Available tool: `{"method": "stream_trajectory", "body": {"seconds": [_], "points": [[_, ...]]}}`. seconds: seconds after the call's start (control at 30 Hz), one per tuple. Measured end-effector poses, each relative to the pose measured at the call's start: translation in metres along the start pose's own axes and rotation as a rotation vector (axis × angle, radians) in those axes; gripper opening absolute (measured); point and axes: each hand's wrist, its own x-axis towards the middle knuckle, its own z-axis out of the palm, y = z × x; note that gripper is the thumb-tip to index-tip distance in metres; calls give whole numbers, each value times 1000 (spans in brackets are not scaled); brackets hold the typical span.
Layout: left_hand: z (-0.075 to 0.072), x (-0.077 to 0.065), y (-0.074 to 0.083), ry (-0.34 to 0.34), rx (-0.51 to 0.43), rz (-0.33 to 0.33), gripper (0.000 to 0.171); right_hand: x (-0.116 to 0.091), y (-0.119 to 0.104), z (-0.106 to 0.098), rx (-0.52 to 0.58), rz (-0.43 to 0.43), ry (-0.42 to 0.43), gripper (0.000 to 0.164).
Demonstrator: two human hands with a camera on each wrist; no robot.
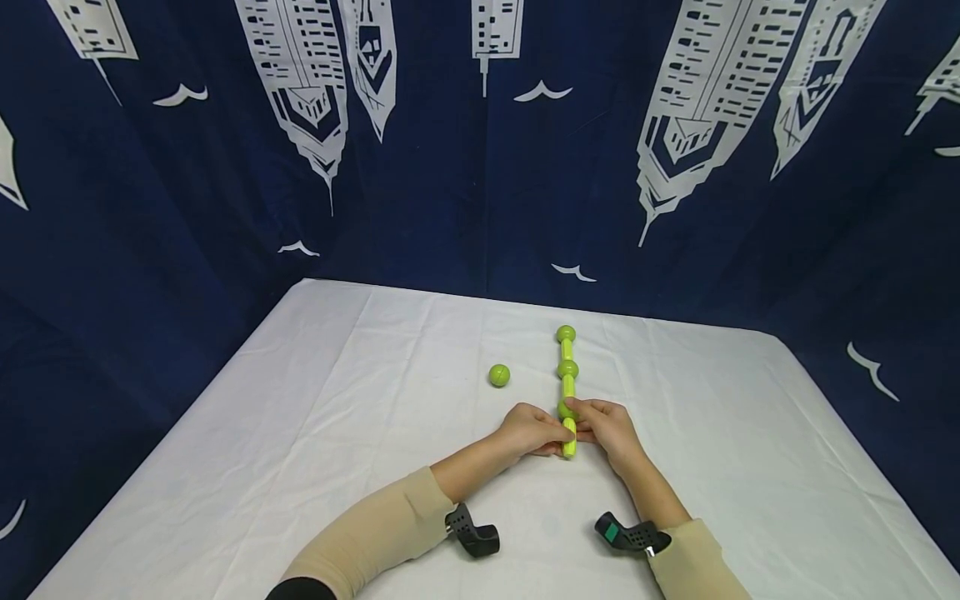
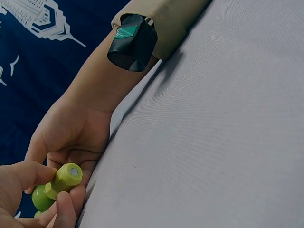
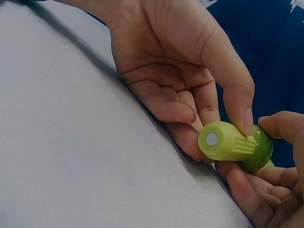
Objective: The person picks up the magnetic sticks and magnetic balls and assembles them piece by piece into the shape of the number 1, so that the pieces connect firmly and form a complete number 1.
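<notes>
A straight chain of green balls and yellow-green rods runs away from me over the white cloth. My left hand [image 1: 528,432] pinches the nearest rod [image 1: 570,447] between thumb and fingers. In the right wrist view this ribbed rod [image 3: 229,142] shows a round silvery disc on its end and meets a green ball [image 3: 260,151]. My right hand [image 1: 609,429] pinches that ball, its thumb on top. Beyond it lie another rod [image 1: 568,387], a middle ball [image 1: 567,370], a further rod [image 1: 567,350] and the far end ball [image 1: 566,333].
A loose green ball [image 1: 498,375] lies left of the chain. The white cloth [image 1: 360,400] covers the table, and a dark blue curtain [image 1: 465,208] with pale building prints hangs behind it. Black wrist devices [image 1: 472,532] hang at both sleeves.
</notes>
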Motion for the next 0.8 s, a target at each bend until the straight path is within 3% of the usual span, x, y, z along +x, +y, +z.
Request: {"method": "stream_trajectory", "body": {"seconds": [0.8], "points": [[-2,3,-1,-28,-85,-44,9,0,1,0,-49,-25,6,47]]}}
